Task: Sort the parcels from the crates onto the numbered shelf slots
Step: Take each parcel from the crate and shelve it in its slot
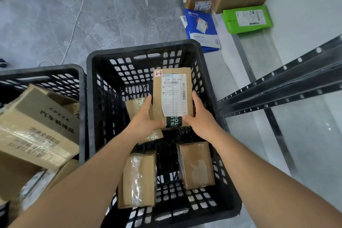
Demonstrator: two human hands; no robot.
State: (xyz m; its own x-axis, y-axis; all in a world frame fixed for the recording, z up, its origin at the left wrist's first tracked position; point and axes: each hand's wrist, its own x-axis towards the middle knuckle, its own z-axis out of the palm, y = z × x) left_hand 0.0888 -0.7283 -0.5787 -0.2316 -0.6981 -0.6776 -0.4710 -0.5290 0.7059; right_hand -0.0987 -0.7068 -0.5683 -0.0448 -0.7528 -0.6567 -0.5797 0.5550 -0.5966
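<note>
Two hands grip one labelled parcel (172,96) above middle crate (103,57): left hand (146,118) clasps left edge, right hand (200,116) clasps right edge. Three parcels lie inside. Second crate (55,72) left. Four parcels on floor beside shelf frame (281,89).

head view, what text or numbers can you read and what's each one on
"2-3": handwritten tag on the held box, which both hands grip.
"530- D5 065": shipping label on that box; finer print too small.
"CPZZK": large carton in the left crate; its Chinese print is blurred.
Blue mailer and green parcel: labels unreadable.
</note>
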